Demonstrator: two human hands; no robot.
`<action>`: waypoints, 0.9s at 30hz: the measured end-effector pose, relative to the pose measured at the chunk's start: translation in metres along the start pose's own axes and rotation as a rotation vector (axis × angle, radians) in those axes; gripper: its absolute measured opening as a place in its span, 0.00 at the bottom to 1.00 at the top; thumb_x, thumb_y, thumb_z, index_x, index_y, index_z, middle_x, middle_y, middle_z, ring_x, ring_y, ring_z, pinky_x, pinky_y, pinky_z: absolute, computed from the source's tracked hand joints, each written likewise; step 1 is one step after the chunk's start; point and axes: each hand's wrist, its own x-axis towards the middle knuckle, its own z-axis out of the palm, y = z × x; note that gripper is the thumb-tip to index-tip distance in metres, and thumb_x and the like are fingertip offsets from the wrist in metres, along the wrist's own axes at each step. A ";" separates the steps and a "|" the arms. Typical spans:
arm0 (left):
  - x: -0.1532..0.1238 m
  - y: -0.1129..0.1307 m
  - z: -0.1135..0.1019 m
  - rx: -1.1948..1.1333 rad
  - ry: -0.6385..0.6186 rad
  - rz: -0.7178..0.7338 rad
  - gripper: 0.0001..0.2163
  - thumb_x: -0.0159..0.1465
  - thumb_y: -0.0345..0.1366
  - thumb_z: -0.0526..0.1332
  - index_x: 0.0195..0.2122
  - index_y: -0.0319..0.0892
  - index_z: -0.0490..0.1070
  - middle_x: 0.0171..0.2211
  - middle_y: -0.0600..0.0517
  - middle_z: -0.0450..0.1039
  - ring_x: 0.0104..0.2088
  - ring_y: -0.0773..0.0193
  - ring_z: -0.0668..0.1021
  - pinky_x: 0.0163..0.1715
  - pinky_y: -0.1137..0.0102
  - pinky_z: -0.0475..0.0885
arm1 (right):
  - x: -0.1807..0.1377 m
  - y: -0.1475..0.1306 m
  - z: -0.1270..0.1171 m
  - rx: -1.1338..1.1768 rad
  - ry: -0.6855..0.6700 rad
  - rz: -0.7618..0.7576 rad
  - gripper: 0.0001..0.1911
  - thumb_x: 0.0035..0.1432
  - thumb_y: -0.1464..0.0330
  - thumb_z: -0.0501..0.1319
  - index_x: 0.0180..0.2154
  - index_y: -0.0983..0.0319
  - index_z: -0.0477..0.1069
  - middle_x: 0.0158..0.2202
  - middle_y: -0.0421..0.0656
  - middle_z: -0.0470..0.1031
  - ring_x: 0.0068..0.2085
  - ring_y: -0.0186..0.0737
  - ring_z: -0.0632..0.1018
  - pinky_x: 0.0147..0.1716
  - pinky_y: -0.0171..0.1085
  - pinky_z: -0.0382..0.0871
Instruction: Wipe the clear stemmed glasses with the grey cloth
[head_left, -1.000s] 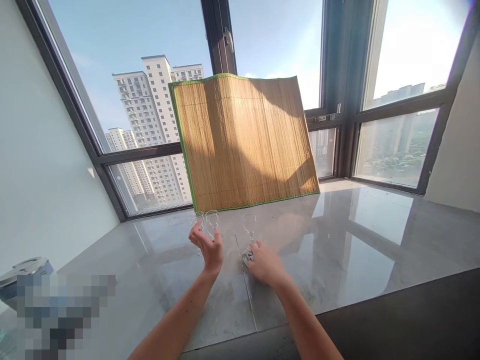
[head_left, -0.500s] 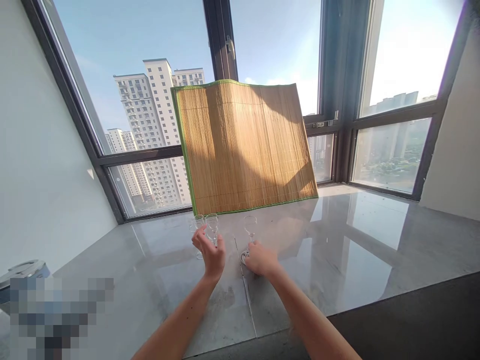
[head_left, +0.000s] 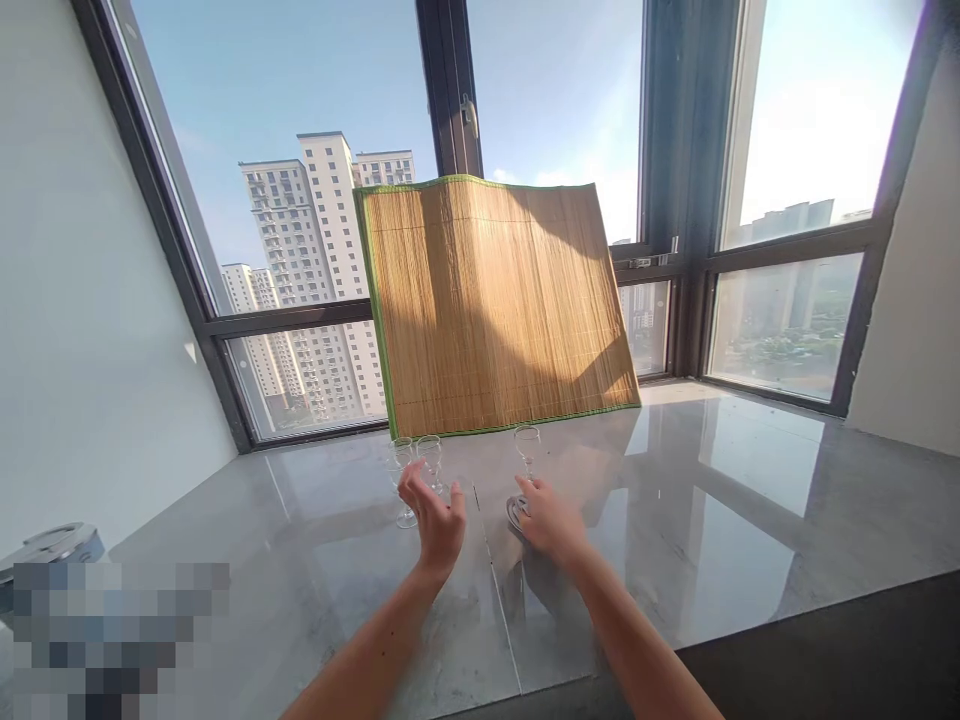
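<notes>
My right hand (head_left: 553, 520) is closed on the lower stem of a small clear goblet (head_left: 527, 440), whose bowl rises above the fingers. The goblet's round foot shows at the left of that hand, low over the glossy grey tiled sill (head_left: 360, 600). To the left, my left hand (head_left: 436, 520) has its thumb and fingers apart with nothing between them. Just behind its fingers stand two more clear goblets, a left one (head_left: 402, 446) and a right one (head_left: 430, 447). The left hand partly covers both; whether it touches them I cannot tell.
A bamboo mat (head_left: 495, 310) with green edging leans upright against the dark-framed window behind the goblets. At the far left lies a silvery, lidded-looking object (head_left: 56, 545), beside a pixelated patch. The sill's front edge (head_left: 750, 630) runs along the lower right.
My right hand has moved right with the goblet, away from the other two. My left hand has shifted slightly right, its thumb spreading farther from its fingers. The view has tilted slightly.
</notes>
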 end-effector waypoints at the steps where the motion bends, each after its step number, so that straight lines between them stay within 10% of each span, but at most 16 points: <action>1: 0.000 0.000 0.000 0.002 0.001 0.001 0.25 0.59 0.31 0.58 0.57 0.45 0.52 0.56 0.42 0.53 0.60 0.50 0.56 0.60 0.50 0.54 | -0.011 -0.005 -0.003 0.036 0.053 -0.049 0.30 0.58 0.70 0.51 0.63 0.58 0.57 0.55 0.53 0.67 0.43 0.48 0.77 0.35 0.39 0.65; 15: 0.003 -0.007 0.000 0.013 0.027 -0.030 0.30 0.59 0.31 0.61 0.60 0.45 0.47 0.57 0.41 0.51 0.59 0.49 0.57 0.60 0.50 0.55 | -0.119 -0.077 -0.093 0.260 0.383 -0.567 0.49 0.49 0.75 0.54 0.68 0.50 0.36 0.46 0.45 0.72 0.44 0.47 0.71 0.36 0.42 0.70; 27: -0.005 -0.031 0.009 -0.035 -0.013 -0.707 0.29 0.55 0.42 0.63 0.54 0.48 0.51 0.52 0.42 0.56 0.54 0.50 0.64 0.48 0.55 0.66 | -0.074 -0.039 -0.063 0.249 0.335 -0.318 0.48 0.49 0.76 0.55 0.68 0.51 0.38 0.45 0.43 0.73 0.42 0.43 0.73 0.36 0.38 0.67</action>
